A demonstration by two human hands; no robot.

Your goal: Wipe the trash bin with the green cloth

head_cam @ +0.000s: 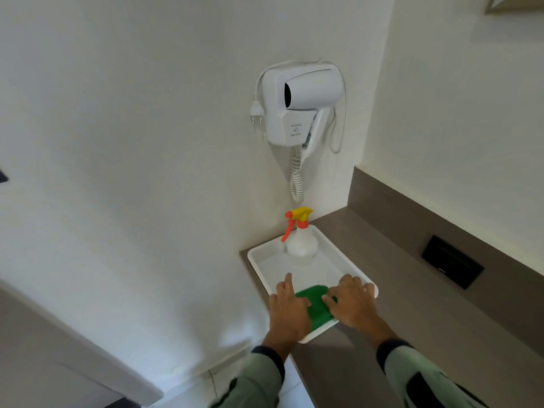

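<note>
The green cloth lies folded in the near end of a white tray, and both my hands are on it. My left hand rests on its left edge, fingers loosely spread, forefinger stretched out flat on the tray floor; that grip is released, pressing rather than grasping. My right hand covers the cloth's right side, fingers splayed over the tray's right rim, thumb lying on the cloth; that grip is loose too, nothing clenched in it. Pale green sleeves with dark cuffs cover both my forearms.

At the far end of the same tray stands a clear spray bottle, upright, with a yellow and orange trigger head, well apart from the cloth.

The tray sits on the left end of a grey-brown bench, close to the wall. A low upstand of the same colour runs along the bench's far right side, with a black socket plate set into it.

The wall is plain white. A white hair dryer hangs on it above the bottle, its coiled cord looping down and its plug dangling at the left.

The trash bin is not in view.
</note>
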